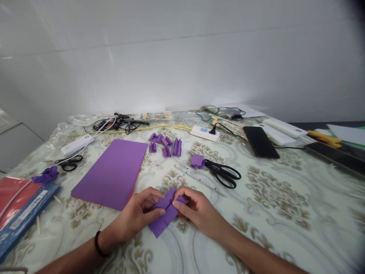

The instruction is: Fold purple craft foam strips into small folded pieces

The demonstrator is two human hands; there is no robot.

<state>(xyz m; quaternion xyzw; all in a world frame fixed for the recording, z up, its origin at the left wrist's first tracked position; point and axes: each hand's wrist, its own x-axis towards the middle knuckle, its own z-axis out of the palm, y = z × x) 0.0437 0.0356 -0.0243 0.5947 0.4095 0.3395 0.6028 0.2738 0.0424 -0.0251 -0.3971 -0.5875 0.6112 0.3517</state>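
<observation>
A creased piece of purple paper (pixel 168 215) is pinched between both hands just above the patterned tablecloth. On its left side my left hand (pixel 142 209) grips it, thumb on top and fingers partly behind. My right hand (pixel 194 205) holds the upper right part between thumb and forefinger. Beyond the hands lie several small folded purple paper pieces (pixel 177 147). A flat stack of purple sheets (pixel 111 171) rests to the left, a red edge showing beneath. A folded purple square (pixel 197 161) touches the blades of black-handled scissors (pixel 225 173).
A clear ruler (pixel 199 179) lies beyond my right hand. A white power strip (pixel 204 133) and a black phone (pixel 261 142) sit farther back. More scissors (pixel 69 163), a white power bank (pixel 77 145) and a red and blue packet (pixel 23 209) are on the left.
</observation>
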